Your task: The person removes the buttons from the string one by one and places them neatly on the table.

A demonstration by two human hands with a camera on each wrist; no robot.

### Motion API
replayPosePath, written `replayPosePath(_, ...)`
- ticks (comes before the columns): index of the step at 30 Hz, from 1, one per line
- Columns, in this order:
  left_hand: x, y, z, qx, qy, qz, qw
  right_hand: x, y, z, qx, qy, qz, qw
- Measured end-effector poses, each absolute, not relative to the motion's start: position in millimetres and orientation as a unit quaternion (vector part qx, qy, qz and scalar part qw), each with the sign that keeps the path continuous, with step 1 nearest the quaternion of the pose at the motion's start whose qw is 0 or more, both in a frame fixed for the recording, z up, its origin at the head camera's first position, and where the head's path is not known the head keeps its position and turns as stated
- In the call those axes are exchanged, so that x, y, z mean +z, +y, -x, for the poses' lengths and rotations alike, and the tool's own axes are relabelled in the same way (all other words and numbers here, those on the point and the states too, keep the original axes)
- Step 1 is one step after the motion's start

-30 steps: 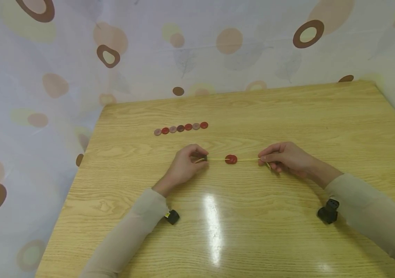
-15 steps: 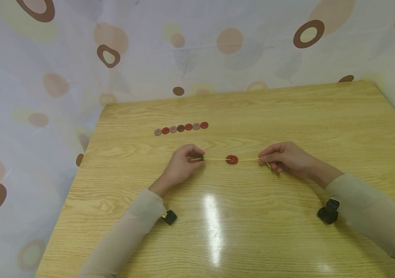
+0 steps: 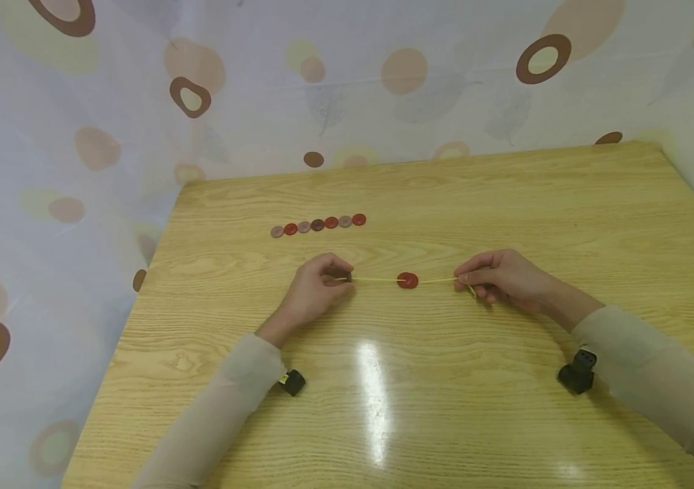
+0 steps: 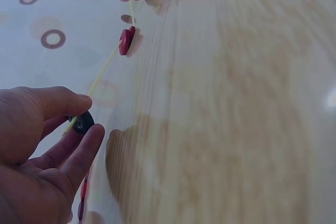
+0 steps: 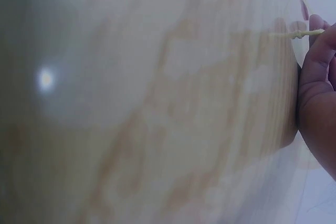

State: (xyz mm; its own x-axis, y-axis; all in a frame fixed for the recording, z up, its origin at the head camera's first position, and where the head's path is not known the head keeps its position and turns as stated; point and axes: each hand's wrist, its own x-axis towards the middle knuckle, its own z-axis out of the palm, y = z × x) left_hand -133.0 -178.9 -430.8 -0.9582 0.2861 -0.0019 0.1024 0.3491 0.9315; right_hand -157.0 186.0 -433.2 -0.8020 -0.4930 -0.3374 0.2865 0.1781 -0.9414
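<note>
A yellow string [image 3: 377, 279] stretches between the two hands above the table. Near its middle hang red buttons [image 3: 407, 280], apparently two, overlapping; the left wrist view shows these red buttons [image 4: 126, 40] on edge. My left hand [image 3: 315, 291] pinches a dark button [image 4: 82, 123] between thumb and fingers, and the string runs past or through it. At the other side my right hand [image 3: 506, 277] pinches the string, with a short tail dangling below its fingers. A knot [image 5: 299, 34] in that tail shows in the right wrist view.
Behind the left hand, a row of several buttons [image 3: 318, 225] in red, brown and pinkish tones lies on the wooden table [image 3: 475, 407]. A patterned cloth [image 3: 359, 88] hangs along the table's far and left sides.
My left hand has drifted left with the dark button, widening the gap to the red buttons. These have shifted very slightly right. The right hand stays in place.
</note>
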Motion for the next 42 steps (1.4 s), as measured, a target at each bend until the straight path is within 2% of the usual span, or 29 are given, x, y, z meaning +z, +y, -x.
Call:
replayPosePath(17, -427.3, -184.9, 131.5, 0.562, 0.816, -0.105, 0.089, -428.5, 185.0, 155.3, -0.638, 0.704, 0.069, 0.305)
replayPosePath(29, -422.9, -196.7, 137.6, 0.529, 0.840, -0.097, 0.073, -431.0, 184.9, 154.9, -0.635, 0.706, 0.070, 0.304)
replayPosePath(37, -405.8, -177.0, 177.9, 0.501, 0.854, -0.136, 0.048, -429.4, 188.6, 155.6, -0.631, 0.716, 0.062, 0.292)
replayPosePath(42, -402.7, -146.8, 206.6, 0.386, 0.901, -0.195, 0.046, -430.9, 185.5, 154.0, -0.636, 0.711, 0.063, 0.292)
